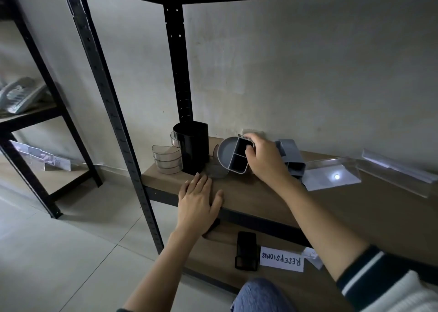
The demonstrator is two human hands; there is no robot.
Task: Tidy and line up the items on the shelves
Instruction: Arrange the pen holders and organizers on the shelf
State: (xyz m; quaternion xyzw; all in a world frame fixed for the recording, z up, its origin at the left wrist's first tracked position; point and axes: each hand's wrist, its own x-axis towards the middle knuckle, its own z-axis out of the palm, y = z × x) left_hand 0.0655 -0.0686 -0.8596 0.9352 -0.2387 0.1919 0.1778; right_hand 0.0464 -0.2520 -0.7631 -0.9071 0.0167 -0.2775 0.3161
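right hand [265, 160] holding grey organizer [237, 157], paper label [282, 260] reading "resepsionis" (upside down)

on the shelf board [248, 193]: cylinder holder [193, 149] at the left rear, stacked trays [167, 160] just left of it. divided organiser [235, 156] to its right, another organiser [292, 157] right of that, then an acrylic stand [331, 173]. lower shelf: clip [246, 250] left of a name card [282, 260].

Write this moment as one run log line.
right hand: grips grey organizer | left hand: flat on shelf | black holder: upright
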